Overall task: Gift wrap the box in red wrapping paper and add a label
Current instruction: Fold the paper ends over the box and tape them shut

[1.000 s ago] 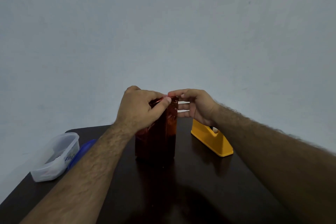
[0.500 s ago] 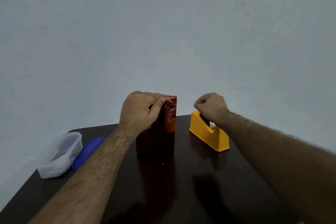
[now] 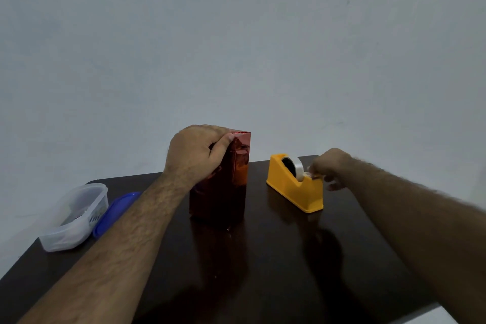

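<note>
Centrally in the frame, the red-wrapped box [image 3: 221, 179] stands upright on the dark table [image 3: 263, 258], its top gripped by the left hand [image 3: 196, 154]. Right of it, the right hand [image 3: 328, 168] pinches tape at the yellow tape dispenser [image 3: 295, 184].

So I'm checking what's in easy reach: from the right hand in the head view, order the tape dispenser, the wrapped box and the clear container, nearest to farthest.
1. Tape dispenser, at the right hand.
2. Wrapped box, centre, held by the left hand.
3. Clear container, far left table edge.
</note>
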A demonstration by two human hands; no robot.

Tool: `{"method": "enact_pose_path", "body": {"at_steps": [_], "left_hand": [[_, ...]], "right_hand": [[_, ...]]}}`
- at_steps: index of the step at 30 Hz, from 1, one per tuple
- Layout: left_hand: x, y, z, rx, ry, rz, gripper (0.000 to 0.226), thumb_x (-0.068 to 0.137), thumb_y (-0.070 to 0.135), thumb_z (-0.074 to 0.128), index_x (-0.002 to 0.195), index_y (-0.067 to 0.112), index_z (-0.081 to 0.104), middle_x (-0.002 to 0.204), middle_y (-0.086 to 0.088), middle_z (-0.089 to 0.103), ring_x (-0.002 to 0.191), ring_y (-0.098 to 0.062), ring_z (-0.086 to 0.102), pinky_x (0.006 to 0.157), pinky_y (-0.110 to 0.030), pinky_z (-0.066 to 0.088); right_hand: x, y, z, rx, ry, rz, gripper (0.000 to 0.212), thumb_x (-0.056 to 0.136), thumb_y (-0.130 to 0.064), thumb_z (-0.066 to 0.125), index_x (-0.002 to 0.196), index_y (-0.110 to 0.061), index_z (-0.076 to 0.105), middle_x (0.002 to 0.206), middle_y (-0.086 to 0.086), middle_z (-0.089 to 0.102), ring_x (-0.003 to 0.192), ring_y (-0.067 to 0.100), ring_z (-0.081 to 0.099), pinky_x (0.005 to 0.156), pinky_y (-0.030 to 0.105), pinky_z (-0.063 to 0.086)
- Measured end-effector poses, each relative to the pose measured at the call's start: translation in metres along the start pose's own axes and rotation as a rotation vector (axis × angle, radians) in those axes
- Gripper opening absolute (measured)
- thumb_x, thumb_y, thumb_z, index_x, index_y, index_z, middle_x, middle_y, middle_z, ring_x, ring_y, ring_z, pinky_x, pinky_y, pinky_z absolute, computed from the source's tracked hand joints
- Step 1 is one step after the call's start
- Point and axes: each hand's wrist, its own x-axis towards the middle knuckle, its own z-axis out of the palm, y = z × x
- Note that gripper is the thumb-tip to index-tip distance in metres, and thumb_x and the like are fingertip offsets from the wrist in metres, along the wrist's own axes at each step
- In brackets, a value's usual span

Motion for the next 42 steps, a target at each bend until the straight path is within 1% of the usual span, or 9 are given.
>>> {"method": "enact_pose_path", "body": {"at_steps": [7, 9, 12, 17, 23, 28, 33, 39, 42], "left_hand": [[0.001, 0.0, -0.001, 0.008, -0.017, 0.004, 0.043, 0.106, 0.049, 0.047, 0.121, 0.028, 0.082, 0.118, 0.011, 0.08, 0.116, -0.013, 0.073, 0.097, -0.035, 0.056], [0.001, 0.0, -0.001, 0.008, -0.027, -0.002, 0.045, 0.106, 0.05, 0.046, 0.122, 0.027, 0.081, 0.119, 0.01, 0.08, 0.116, -0.014, 0.073, 0.098, -0.038, 0.057], [0.001, 0.001, -0.003, 0.0, -0.022, -0.005, 0.044, 0.107, 0.049, 0.047, 0.121, 0.026, 0.082, 0.119, 0.009, 0.08, 0.116, -0.015, 0.073, 0.098, -0.038, 0.058], [0.002, 0.004, -0.004, 0.017, -0.023, -0.002, 0.042, 0.107, 0.047, 0.049, 0.122, 0.026, 0.081, 0.12, 0.007, 0.08, 0.116, -0.018, 0.074, 0.096, -0.034, 0.054], [0.001, 0.005, -0.005, 0.02, -0.033, -0.016, 0.045, 0.106, 0.049, 0.046, 0.122, 0.025, 0.081, 0.121, 0.005, 0.08, 0.117, -0.02, 0.073, 0.095, -0.035, 0.053], [0.001, 0.005, -0.005, 0.029, -0.042, -0.02, 0.046, 0.106, 0.049, 0.046, 0.123, 0.025, 0.081, 0.122, 0.005, 0.08, 0.117, -0.021, 0.073, 0.096, -0.034, 0.053], [0.0, 0.006, -0.005, 0.028, -0.042, -0.021, 0.047, 0.106, 0.049, 0.045, 0.124, 0.024, 0.081, 0.122, 0.005, 0.079, 0.119, -0.02, 0.073, 0.097, -0.036, 0.054], [0.001, 0.01, -0.007, 0.027, -0.045, -0.033, 0.047, 0.106, 0.049, 0.045, 0.124, 0.024, 0.081, 0.123, 0.004, 0.079, 0.12, -0.021, 0.072, 0.1, -0.04, 0.056], [0.0, 0.01, -0.007, 0.025, -0.054, -0.039, 0.048, 0.106, 0.05, 0.045, 0.124, 0.024, 0.081, 0.123, 0.004, 0.079, 0.12, -0.021, 0.072, 0.101, -0.04, 0.056]], "right_hand": [[-0.002, -0.008, -0.006, 0.176, -0.144, 0.136, 0.023, 0.096, -0.005, 0.067, 0.119, -0.007, 0.065, 0.119, 0.01, 0.061, 0.088, 0.023, 0.058, 0.08, 0.044, 0.064], [-0.004, -0.012, -0.009, 0.238, -0.13, 0.15, 0.024, 0.097, -0.007, 0.064, 0.121, -0.007, 0.065, 0.115, 0.006, 0.06, 0.082, 0.02, 0.054, 0.07, 0.04, 0.062], [-0.011, -0.009, -0.012, 0.294, -0.126, 0.197, 0.018, 0.089, -0.002, 0.063, 0.106, -0.007, 0.064, 0.089, 0.004, 0.053, 0.069, 0.015, 0.046, 0.07, 0.037, 0.06], [-0.028, 0.01, -0.016, 0.343, -0.146, 0.245, 0.018, 0.075, -0.004, 0.062, 0.091, -0.01, 0.057, 0.083, 0.002, 0.046, 0.07, 0.019, 0.048, 0.063, 0.038, 0.063], [-0.033, 0.04, -0.009, 0.426, -0.145, 0.248, 0.009, 0.091, -0.008, 0.068, 0.098, -0.01, 0.063, 0.091, 0.002, 0.054, 0.073, 0.016, 0.051, 0.062, 0.034, 0.057], [-0.03, 0.064, 0.018, 0.541, -0.036, 0.154, 0.03, 0.084, -0.014, 0.081, 0.11, -0.008, 0.066, 0.101, 0.007, 0.066, 0.08, 0.02, 0.057, 0.065, 0.036, 0.044], [-0.03, 0.063, 0.037, 0.619, 0.049, 0.166, 0.041, 0.091, -0.018, 0.077, 0.126, -0.001, 0.065, 0.117, 0.017, 0.068, 0.092, 0.026, 0.065, 0.06, 0.037, 0.049], [-0.039, 0.049, 0.019, 0.525, -0.035, 0.269, 0.004, 0.095, -0.011, 0.069, 0.097, -0.01, 0.065, 0.093, 0.006, 0.056, 0.073, 0.018, 0.05, 0.068, 0.035, 0.047], [-0.041, 0.036, 0.011, 0.333, 0.007, 0.274, 0.004, 0.095, -0.013, 0.06, 0.093, -0.009, 0.062, 0.091, 0.006, 0.056, 0.075, 0.019, 0.052, 0.067, 0.033, 0.048]]}}
